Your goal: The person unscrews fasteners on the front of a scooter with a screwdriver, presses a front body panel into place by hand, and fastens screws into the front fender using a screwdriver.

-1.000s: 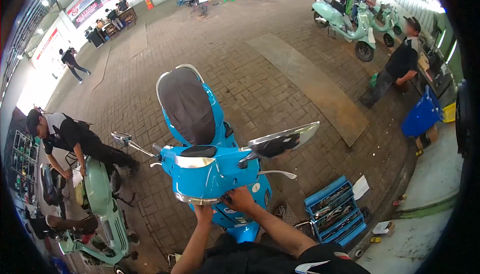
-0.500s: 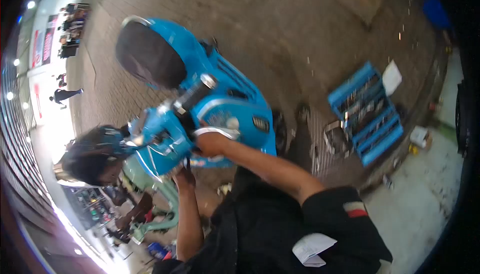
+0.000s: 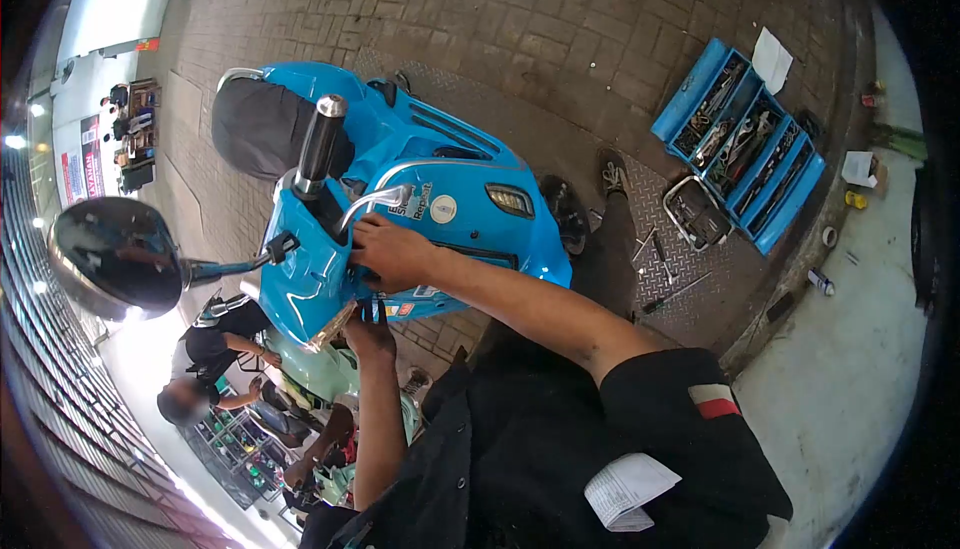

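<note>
A blue scooter with a dark seat stands before me, its handlebar cover nearest. My right hand is behind the brake lever, its fingers bent together against the inner side of the cover. What they pinch, if anything, is hidden. Just below, my left hand is at the underside of the cover, closed around something dark that I cannot make out. The black handlebar grip and round mirror are untouched.
A blue cantilever toolbox full of tools lies open at right, beside a black case and loose tools. A co-worker bends over a pale green scooter at lower left. Paper lies by the toolbox.
My view has shifted and become sharper, with the mirror now further left. Both hands remain at the handlebar cover. The bent co-worker now shows more fully.
</note>
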`<move>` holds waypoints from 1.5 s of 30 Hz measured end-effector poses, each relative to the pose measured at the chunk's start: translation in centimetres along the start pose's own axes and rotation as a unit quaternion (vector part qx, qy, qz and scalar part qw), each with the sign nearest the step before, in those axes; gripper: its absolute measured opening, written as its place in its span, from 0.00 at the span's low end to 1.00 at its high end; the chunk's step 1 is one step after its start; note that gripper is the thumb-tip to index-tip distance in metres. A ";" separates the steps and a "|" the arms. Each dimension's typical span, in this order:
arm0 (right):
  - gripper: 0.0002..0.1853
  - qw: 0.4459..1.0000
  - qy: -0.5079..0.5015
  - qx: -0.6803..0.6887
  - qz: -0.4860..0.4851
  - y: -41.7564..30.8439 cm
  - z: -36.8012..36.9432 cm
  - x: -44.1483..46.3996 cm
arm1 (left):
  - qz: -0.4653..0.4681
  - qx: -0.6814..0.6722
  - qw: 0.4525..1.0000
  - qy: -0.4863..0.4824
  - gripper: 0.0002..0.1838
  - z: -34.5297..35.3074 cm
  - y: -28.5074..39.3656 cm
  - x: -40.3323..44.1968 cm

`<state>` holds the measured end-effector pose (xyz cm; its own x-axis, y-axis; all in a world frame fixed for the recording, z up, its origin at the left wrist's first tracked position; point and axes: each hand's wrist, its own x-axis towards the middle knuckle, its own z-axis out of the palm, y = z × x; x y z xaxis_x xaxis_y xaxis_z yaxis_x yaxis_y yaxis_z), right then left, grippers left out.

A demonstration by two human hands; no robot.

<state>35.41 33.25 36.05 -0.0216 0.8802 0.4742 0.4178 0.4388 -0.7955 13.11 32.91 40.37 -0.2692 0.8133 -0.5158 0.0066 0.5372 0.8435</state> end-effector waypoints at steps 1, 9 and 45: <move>0.27 1.000 -0.001 -0.002 -0.004 -0.2 0.2 0.0 | 0.003 -0.004 1.000 -0.001 0.24 0.1 0.2 0.0; 0.18 0.999 0.023 -0.001 0.027 -0.9 1.0 0.3 | -0.058 -0.052 0.997 0.005 0.29 0.6 1.7 0.7; 0.37 0.996 0.005 0.071 0.048 0.2 -0.7 -0.5 | 0.211 0.183 0.959 -0.038 0.29 -2.2 -3.8 -0.2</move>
<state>36.17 32.75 35.97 0.0210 0.9176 0.3970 0.2844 0.3752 -0.8822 11.06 30.22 37.63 -0.0973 0.9820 -0.1617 0.4412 0.1882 0.8775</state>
